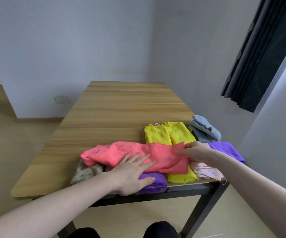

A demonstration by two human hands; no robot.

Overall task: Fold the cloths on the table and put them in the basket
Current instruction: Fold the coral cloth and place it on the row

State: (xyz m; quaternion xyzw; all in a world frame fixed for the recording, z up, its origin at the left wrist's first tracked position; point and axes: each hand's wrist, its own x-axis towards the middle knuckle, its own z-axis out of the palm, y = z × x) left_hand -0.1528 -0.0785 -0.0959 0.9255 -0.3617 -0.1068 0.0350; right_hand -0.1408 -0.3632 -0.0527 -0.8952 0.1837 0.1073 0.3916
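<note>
Coral cloth (135, 156) hides others; left hand (132, 172) presses flat, right hand (196, 151) pinches its corner; yellow cloth's tag (156, 124) unreadable.

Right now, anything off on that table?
Yes. No basket is in view. The cloths crowd the table's near right corner: the pale pink cloth and purple cloth hang over the front edge. The left hand presses the coral cloth flat; the right hand pinches its corner.
</note>
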